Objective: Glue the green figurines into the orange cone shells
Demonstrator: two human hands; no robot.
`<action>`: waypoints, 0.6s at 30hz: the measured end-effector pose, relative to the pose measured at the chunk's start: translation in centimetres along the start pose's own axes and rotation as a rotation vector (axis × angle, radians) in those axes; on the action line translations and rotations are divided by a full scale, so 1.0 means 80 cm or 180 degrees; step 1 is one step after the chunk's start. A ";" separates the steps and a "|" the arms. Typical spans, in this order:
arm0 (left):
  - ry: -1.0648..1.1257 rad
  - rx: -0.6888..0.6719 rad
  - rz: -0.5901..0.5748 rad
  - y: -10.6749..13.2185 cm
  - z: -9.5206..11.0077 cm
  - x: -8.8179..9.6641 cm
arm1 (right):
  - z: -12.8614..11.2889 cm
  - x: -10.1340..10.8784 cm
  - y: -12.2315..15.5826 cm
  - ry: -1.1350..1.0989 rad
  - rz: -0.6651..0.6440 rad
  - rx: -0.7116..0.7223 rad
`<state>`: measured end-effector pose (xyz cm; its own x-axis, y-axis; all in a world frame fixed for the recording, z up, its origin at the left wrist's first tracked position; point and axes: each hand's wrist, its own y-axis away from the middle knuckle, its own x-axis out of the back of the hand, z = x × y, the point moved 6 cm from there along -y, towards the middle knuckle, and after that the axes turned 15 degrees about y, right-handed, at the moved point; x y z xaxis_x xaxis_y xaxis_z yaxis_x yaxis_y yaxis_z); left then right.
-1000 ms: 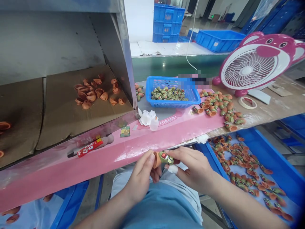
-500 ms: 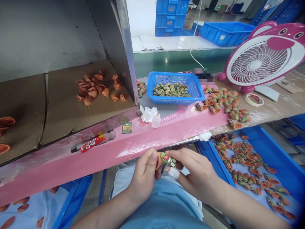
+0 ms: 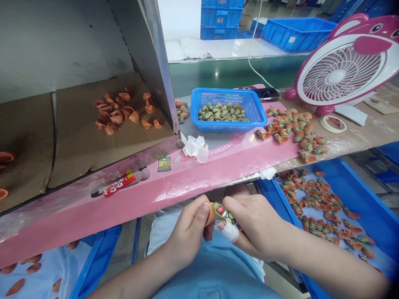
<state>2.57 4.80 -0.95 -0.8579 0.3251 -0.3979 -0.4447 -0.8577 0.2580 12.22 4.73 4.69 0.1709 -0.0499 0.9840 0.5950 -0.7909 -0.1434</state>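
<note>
Your left hand (image 3: pixel 187 232) and right hand (image 3: pixel 257 224) have their fingers clamped together on a small green-and-orange toy figure (image 3: pixel 220 214), just near of the pink bench edge (image 3: pixel 124 211), with a blue crate (image 3: pixel 349 187) to the right.

Bear fan (image 3: pixel 336 77) (cut off at right)

Measured from the hands, with twelve o'clock straight ahead, the pink-covered edge of the bench (image 3: pixel 93 216) stands just beyond the left hand (image 3: pixel 187 234) and right hand (image 3: pixel 257 224), which are close around a green toy figure (image 3: pixel 220 212). A hand can pass over that edge at twelve, where a crumpled tissue (image 3: pixel 193 145) and a small plastic bottle (image 3: pixel 203 154) block the way to the blue basket (image 3: pixel 227 126). At two o'clock, the wall of a blue tray (image 3: pixel 277 199) stands near the right hand. At ten, a metal partition (image 3: pixel 152 70) bars the way to the cardboard-lined shelf (image 3: pixel 102 145).
</note>
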 end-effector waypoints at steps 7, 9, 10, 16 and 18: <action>0.0065 0.0343 -0.0145 0.015 -0.014 -0.002 | -0.016 -0.005 0.012 0.0039 0.0048 -0.0024; 0.0026 0.0461 -0.0200 0.019 -0.018 -0.002 | -0.021 -0.008 0.017 -0.0017 0.0050 -0.0032; 0.0004 0.0523 -0.0219 0.021 -0.021 -0.002 | -0.022 -0.011 0.020 -0.0037 0.0037 -0.0047; -0.0003 0.0940 -0.0162 0.032 -0.070 0.010 | -0.029 -0.066 0.043 -0.0428 -0.0700 -0.0311; 0.0099 0.1119 -0.0039 0.037 -0.094 0.016 | -0.032 -0.091 0.053 -0.0671 -0.1112 -0.0402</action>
<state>2.05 -0.32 -7.30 -0.8460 0.3177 -0.4282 -0.5212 -0.6624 0.5382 11.46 0.15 -2.81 0.1407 0.3498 0.9262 0.5469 -0.8073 0.2218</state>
